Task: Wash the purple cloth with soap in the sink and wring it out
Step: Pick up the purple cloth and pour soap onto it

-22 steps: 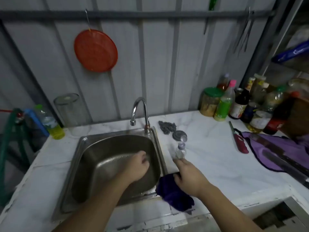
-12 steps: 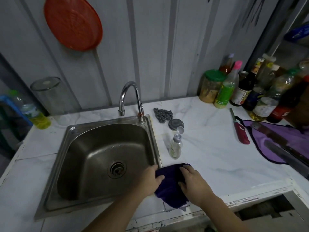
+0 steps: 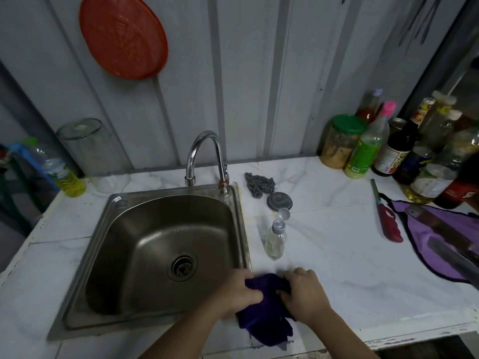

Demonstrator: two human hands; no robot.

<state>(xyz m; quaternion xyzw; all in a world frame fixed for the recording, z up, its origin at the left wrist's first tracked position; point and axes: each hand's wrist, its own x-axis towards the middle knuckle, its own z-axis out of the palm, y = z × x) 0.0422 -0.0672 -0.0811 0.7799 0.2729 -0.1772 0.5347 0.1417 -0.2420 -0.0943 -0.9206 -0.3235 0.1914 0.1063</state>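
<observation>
While both hands gripped it: the purple cloth [image 3: 264, 314] was dark, bunched and soft.
Left hand [image 3: 239, 294]: fingers closed on cloth.
Right hand [image 3: 304, 294]: fingers closed on cloth.
Sink [image 3: 145, 244]: smooth steel, rounded.

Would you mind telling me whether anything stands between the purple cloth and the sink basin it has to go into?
Nothing visible does. Both the left hand and right hand grip the purple cloth at the counter's front edge, right beside the sink; only its low rim lies between, and the basin holds nothing.

Open sink [image 3: 114, 257] basin leftward; soap bottle [image 3: 275, 239], seemingly uncapped, just beyond.
</observation>
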